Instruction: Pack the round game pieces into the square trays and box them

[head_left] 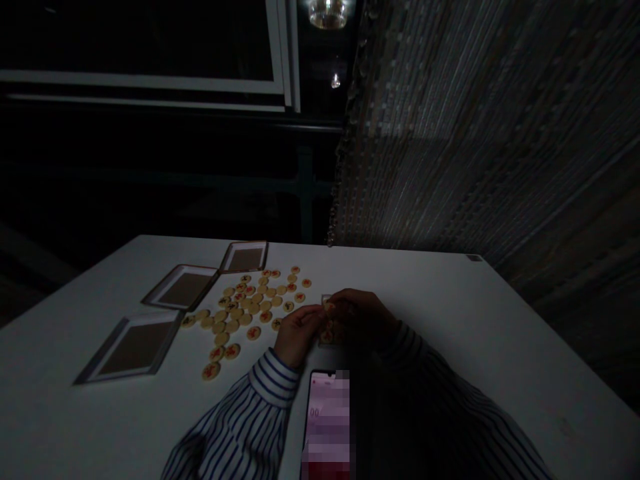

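Observation:
A small clear-edged box (327,345) stands on the table before me, with red-marked Chinese chess pieces (327,333) in it. My right hand (364,315) reaches over the box from the right, fingers closed around a Chinese chess piece (329,307) at its far end. From the left, my left hand (299,331) meets the box's side with thumb and fingers pinched together. Whatever lies between those fingertips is hidden. Left of my hands, many round wooden Chinese chess pieces (254,309) are scattered, some showing red or dark characters and others plain.
On the white table (430,287), three shallow open trays (189,308) form a diagonal row at the left. A lit phone (327,427) lies between my forearms. Beyond the table's right side hangs a string curtain (425,133). The room is dim.

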`<action>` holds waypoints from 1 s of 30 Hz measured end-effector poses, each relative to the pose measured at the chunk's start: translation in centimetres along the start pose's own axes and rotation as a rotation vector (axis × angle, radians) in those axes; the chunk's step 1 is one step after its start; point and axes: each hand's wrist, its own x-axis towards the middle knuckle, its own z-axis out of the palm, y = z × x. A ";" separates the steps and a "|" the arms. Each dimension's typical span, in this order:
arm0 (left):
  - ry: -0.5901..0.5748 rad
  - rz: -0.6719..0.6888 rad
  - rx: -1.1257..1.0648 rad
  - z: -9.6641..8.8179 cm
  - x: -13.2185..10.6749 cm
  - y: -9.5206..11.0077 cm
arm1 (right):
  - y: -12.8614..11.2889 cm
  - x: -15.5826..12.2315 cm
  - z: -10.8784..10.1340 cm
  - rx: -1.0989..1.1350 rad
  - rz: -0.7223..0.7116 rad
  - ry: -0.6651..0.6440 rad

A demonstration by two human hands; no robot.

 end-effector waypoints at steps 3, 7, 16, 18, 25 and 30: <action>-0.017 0.012 -0.020 0.0 0.0 0.1 | 0.0 0.1 0.0 -0.020 -0.015 0.008; -0.020 0.026 -0.024 0.1 0.0 0.2 | 0.0 0.2 0.0 -0.021 -0.038 0.005; -0.012 0.013 -0.005 -0.1 0.1 0.0 | -0.4 0.1 -0.5 -0.141 -0.196 -0.079; -0.006 0.013 0.001 -0.1 0.1 0.0 | -0.5 0.1 -0.6 -0.181 -0.212 -0.087; 0.035 0.141 0.075 0.0 0.0 0.0 | 0.6 0.2 -0.8 -0.249 -0.211 -0.077; 0.124 0.283 0.381 -0.4 0.3 -0.2 | 1.7 0.2 -1.8 -0.319 -0.175 -0.114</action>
